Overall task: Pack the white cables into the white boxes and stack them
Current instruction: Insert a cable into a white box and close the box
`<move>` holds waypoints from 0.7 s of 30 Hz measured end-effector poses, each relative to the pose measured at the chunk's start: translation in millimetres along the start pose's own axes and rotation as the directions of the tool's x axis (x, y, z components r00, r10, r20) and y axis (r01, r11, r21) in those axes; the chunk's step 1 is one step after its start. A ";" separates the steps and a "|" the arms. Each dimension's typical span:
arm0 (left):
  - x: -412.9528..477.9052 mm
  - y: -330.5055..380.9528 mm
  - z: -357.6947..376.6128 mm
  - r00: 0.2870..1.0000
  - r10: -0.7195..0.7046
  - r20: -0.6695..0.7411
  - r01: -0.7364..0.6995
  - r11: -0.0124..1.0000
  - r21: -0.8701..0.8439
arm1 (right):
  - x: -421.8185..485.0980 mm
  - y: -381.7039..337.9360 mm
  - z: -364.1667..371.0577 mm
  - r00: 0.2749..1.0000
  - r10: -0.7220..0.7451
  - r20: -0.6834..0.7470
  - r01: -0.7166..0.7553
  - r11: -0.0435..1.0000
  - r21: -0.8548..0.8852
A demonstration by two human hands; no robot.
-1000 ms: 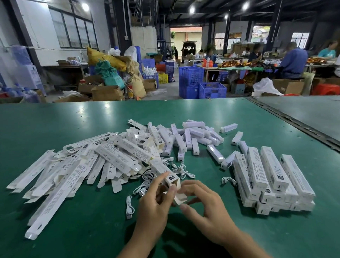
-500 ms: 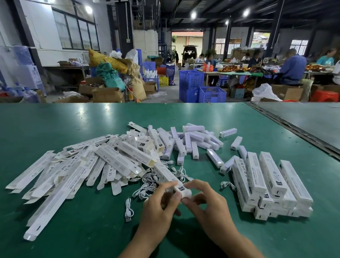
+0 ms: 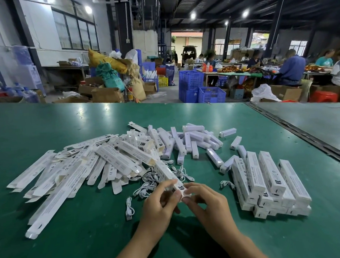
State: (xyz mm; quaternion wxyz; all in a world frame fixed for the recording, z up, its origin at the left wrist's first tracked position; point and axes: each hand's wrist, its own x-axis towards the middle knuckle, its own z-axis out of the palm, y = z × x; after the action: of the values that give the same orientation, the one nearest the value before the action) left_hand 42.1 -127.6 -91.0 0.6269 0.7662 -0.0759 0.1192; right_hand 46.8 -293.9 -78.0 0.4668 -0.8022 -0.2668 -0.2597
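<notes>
Head view: at the green table [image 3: 77, 248], our left hand [image 3: 160, 205] and right hand [image 3: 207, 203] both pinch the near end of one long white box [image 3: 167, 173], fingers curled round it; loose white cables [image 3: 146, 184] lie on the table beside that box; flat boxes [image 3: 67, 176] lie heaped to the left; a stack of closed boxes [image 3: 271, 182] stands near the right hand.

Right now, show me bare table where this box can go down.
Bare green table lies near you, below the flat cartons, and between the box stack and the table seam. Crowded: the loose cables and the small white units.
</notes>
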 end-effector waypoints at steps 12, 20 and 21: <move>1.7 -2.2 -0.9 1.000 0.003 0.029 -0.003 1.000 0.009 | -1.0 1.0 0.0 1.000 0.005 -0.003 -0.005 1.000 0.016; 1.8 1.3 -2.9 0.995 0.017 0.099 -0.016 1.000 -0.012 | 1.0 0.8 -3.7 0.992 0.122 0.019 -0.124 0.984 0.127; 1.5 2.2 -3.1 0.993 0.016 0.119 -0.014 1.000 -0.011 | 0.7 1.5 -4.7 0.990 0.140 0.022 -0.142 0.975 0.173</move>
State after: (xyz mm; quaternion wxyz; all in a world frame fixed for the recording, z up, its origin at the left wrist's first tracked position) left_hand 42.7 -125.0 -87.9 0.6241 0.7682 -0.1196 0.0774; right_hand 47.6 -298.6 -76.5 0.5510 -0.7765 -0.2329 -0.1979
